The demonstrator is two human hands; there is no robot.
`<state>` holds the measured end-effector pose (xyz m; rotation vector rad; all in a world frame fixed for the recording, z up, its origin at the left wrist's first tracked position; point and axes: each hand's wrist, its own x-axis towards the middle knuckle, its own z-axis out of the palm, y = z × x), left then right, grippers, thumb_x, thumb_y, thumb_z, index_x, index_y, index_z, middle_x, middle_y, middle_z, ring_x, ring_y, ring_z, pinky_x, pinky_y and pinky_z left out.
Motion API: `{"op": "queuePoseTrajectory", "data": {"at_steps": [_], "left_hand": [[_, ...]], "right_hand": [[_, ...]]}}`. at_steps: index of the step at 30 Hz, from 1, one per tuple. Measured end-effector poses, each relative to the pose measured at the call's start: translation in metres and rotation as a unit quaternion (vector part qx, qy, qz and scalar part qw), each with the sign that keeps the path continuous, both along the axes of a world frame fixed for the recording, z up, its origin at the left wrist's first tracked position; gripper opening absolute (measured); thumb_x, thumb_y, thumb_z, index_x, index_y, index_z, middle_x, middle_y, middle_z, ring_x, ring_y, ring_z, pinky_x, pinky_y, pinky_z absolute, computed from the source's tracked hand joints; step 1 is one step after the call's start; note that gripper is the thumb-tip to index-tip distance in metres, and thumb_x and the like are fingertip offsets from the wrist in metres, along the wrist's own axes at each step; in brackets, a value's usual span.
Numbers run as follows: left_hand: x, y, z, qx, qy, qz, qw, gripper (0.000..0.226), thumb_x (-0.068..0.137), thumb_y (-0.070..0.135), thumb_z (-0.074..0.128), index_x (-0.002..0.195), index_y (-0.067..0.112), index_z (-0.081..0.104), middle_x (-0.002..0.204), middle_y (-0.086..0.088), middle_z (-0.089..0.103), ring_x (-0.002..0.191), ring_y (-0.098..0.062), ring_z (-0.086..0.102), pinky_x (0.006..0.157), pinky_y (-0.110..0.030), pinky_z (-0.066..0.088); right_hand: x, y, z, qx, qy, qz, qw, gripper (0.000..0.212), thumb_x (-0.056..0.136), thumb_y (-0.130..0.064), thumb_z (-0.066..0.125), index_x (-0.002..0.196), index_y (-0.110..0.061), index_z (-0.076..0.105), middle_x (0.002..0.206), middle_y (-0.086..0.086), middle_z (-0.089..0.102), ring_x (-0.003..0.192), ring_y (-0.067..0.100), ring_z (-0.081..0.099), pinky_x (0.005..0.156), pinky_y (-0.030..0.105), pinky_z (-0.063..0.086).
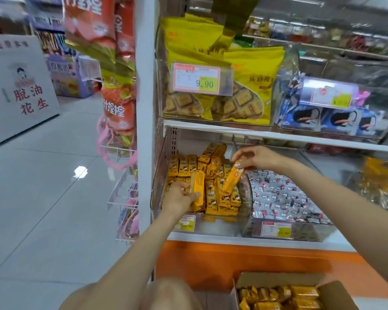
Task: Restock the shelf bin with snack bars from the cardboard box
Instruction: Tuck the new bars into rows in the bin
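Yellow wrapped snack bars point(213, 198) stand packed in the clear plastic shelf bin point(222, 222). The left hand point(178, 199) has its fingers point(194, 194) curled round one yellow bar point(198, 184) in the bin. The right hand point(254, 158) pinches another bar point(232, 179) just above the bin. More bars point(278, 296) lie in the brown cardboard box point(333, 291) below the shelf.

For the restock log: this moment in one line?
left hand: grips bar in shelf bin | right hand: pinches second bar | cardboard box: holds bars
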<state>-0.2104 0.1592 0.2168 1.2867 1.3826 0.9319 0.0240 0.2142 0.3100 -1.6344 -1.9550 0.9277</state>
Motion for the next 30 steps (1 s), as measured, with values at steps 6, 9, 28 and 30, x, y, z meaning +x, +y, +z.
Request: {"op": "queuePoseTrajectory", "data": {"at_steps": [6,9,28,30], "left_hand": [[-0.002,0.014,0.01,-0.119,-0.164,0.016,0.979,0.026,0.096,0.009,0.049,0.122,0.009,0.044,0.111,-0.01,0.046,0.095,-0.029,0.057,0.047,-0.019,0.054],[-0.001,0.022,0.006,-0.127,-0.167,0.016,0.978,0.033,0.096,0.012,0.049,0.128,0.011,0.042,0.099,-0.007,0.052,0.084,-0.024,0.058,0.049,-0.022,0.054],[0.029,0.039,-0.01,0.072,0.397,-0.002,0.915,0.02,0.091,0.022,0.059,0.11,0.016,0.06,0.114,-0.008,0.064,0.108,-0.029,0.058,0.079,-0.034,0.045],[0.028,0.038,-0.009,0.09,0.415,0.005,0.906,0.023,0.093,0.025,0.054,0.113,0.014,0.055,0.115,-0.009,0.063,0.109,-0.03,0.057,0.076,-0.034,0.043]], "right_hand": [[0.007,0.0,0.001,0.019,-0.037,0.046,0.998,0.01,0.084,-0.007,0.067,0.083,-0.017,0.066,0.076,-0.012,0.065,0.068,-0.001,0.057,0.068,0.017,0.044],[0.007,0.0,0.0,0.024,-0.064,0.064,0.996,0.009,0.081,-0.005,0.069,0.081,-0.011,0.063,0.061,-0.019,0.061,0.057,-0.01,0.053,0.058,0.006,0.038],[0.014,0.002,-0.009,0.085,-0.169,0.072,0.979,0.019,0.079,-0.023,0.073,0.095,-0.027,0.065,0.082,-0.019,0.057,0.071,-0.003,0.051,0.059,0.008,0.035],[0.014,0.002,-0.01,0.086,-0.172,0.074,0.978,0.018,0.08,-0.023,0.073,0.095,-0.028,0.064,0.082,-0.019,0.057,0.072,-0.003,0.051,0.06,0.011,0.034]]}}
